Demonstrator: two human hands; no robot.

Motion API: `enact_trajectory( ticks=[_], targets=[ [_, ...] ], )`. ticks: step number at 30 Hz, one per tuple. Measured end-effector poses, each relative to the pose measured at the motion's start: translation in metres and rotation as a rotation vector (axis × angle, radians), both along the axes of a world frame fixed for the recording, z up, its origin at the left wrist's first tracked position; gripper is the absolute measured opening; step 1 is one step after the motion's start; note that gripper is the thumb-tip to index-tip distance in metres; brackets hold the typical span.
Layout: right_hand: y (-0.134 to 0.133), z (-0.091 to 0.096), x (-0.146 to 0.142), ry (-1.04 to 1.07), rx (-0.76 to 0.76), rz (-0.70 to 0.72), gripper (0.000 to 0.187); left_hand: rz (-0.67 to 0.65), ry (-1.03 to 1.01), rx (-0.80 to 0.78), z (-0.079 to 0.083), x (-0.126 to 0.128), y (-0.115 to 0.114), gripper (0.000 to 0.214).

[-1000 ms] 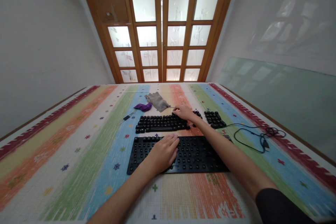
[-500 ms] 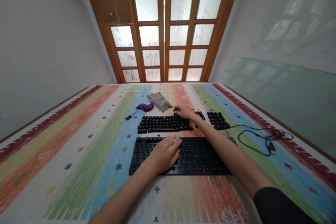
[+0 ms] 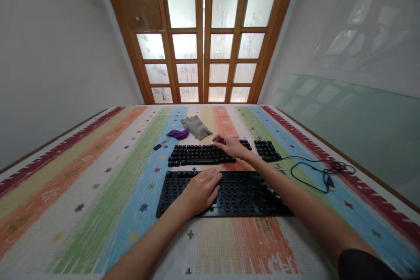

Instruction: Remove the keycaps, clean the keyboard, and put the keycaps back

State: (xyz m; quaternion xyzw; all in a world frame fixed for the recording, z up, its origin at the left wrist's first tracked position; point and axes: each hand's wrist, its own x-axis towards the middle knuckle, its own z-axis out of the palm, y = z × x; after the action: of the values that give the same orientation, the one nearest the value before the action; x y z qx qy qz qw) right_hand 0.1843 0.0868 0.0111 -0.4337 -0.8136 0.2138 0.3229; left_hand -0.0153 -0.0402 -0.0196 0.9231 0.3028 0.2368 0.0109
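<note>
A black keyboard base (image 3: pixel 249 194) studded with bare switch posts lies near me on the striped mat. My left hand (image 3: pixel 201 190) rests flat on its left half, fingers stretched out. Beyond it lie rows of black keycaps (image 3: pixel 193 155) and a smaller block of keycaps (image 3: pixel 267 149) to the right. My right hand (image 3: pixel 229 144) reaches over the right end of the keycap rows with its fingers curled down onto them; I cannot make out whether it holds one.
A grey cloth (image 3: pixel 196 127) and a purple cloth (image 3: pixel 178 134) lie beyond the keycaps. A small dark tool (image 3: pixel 158 146) sits to their left. The keyboard's black cable (image 3: pixel 315 173) coils at the right. A wooden glazed door (image 3: pixel 203 39) stands behind.
My right hand has shifted slightly toward me along the right end of the keycap rows. My left hand has stayed on the keyboard base.
</note>
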Motion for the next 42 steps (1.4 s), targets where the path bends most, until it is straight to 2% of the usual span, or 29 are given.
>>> enact_trajectory(
  ticks=[5,9,13,20,29,36,42],
  targets=[
    [-0.043,0.000,0.013,0.072,-0.099,0.108,0.009,0.001,0.005,0.031,-0.002,0.000,0.001,0.032],
    [-0.073,-0.006,0.024,0.051,-0.143,0.109,0.010,-0.009,-0.002,0.057,-0.002,0.000,0.001,0.032],
    [-0.092,-0.012,0.030,-0.004,-0.125,0.085,0.011,-0.006,0.002,0.050,0.000,-0.001,0.001,0.033],
    [-0.100,-0.017,0.025,0.027,-0.026,0.021,0.011,0.014,0.002,0.023,-0.001,-0.002,0.000,0.033],
    [-0.103,-0.029,0.023,-0.043,0.221,0.018,0.013,-0.037,0.014,0.089,0.003,0.000,0.000,0.034],
    [-0.106,-0.033,0.021,-0.267,0.426,0.056,0.021,-0.062,0.011,0.114,0.002,0.011,-0.004,0.039],
    [-0.106,-0.033,0.019,-0.309,0.464,0.076,0.025,-0.076,0.026,0.075,0.002,0.014,-0.005,0.040]
  ],
)
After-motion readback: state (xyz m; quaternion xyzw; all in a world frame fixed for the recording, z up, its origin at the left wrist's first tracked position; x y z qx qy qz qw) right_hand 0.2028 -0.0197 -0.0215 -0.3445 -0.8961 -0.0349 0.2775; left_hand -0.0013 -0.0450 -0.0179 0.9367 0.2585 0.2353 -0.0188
